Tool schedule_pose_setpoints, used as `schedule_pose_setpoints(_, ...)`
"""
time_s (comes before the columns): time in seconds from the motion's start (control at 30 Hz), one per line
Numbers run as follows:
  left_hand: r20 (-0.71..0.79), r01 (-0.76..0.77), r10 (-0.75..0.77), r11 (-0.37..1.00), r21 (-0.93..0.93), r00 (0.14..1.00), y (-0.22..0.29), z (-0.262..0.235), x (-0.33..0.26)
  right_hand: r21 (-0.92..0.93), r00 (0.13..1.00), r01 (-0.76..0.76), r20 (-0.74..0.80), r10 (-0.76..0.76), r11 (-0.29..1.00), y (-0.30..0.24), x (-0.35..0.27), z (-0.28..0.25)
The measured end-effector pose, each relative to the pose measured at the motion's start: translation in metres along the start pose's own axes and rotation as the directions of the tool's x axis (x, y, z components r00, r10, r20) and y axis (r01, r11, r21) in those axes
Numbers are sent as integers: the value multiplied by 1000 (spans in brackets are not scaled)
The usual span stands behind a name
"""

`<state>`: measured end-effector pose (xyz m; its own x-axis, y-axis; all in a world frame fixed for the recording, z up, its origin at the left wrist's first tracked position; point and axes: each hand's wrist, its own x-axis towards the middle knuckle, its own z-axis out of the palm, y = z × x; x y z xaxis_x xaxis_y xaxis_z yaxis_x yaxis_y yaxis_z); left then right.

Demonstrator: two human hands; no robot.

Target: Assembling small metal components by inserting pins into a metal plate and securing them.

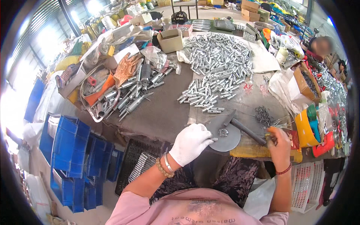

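Note:
My left hand point(190, 145), in a white knit glove, is closed over the left edge of a round grey plate point(229, 141). The end of a small silvery metal tube point(214, 139) sticks out between its fingers. A hammer point(245, 130) lies across the plate, its head on the plate and its handle slanting toward my right hand. Beside the head sits a small shiny metal piece point(223, 132). My bare right hand point(280, 147) is raised by the handle's end, thumb and fingers pinched together; what they hold, if anything, is too small to name.
A large heap of metal tubes point(221, 63) covers the table's far middle. Dark thin pins point(263, 117) lie right of the hammer. Tools and an orange glove point(127, 68) crowd the left. Blue bins point(71, 146) are stacked at lower left; a yellow container point(305, 129) stands right.

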<state>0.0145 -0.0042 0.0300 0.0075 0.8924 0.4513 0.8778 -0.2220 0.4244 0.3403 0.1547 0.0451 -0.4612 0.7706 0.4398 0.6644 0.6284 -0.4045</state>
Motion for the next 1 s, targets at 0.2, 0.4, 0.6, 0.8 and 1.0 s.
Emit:
schedule_pose_setpoints(0.2, -43, -33, 32, 999, -13, 999, -1, 9, -2, 175, 964, 215, 119, -237, 961, -73, 6, 25)
schedule_pose_setpoints(0.4, -34, 54, -55, 998, -38, 998, -4, 8, 0, 191, 922, 349, 108, -373, 917, -92, 8, 53)
schedule_pose_setpoints(0.6, -6, 79, -79, 997, -15, 997, 0, 12, -4, 170, 908, 392, 90, -410, 904, -90, 3, 60)
schedule_pose_setpoints(0.8, -26, 62, -62, 998, -13, 998, 3, 12, -8, 119, 871, 473, 88, -483, 873, -91, 2, 62)
schedule_pose_setpoints(1.0, -35, 43, -42, 999, 0, 998, 1, 13, -6, 112, 840, 521, 107, -532, 846, -91, 6, 62)
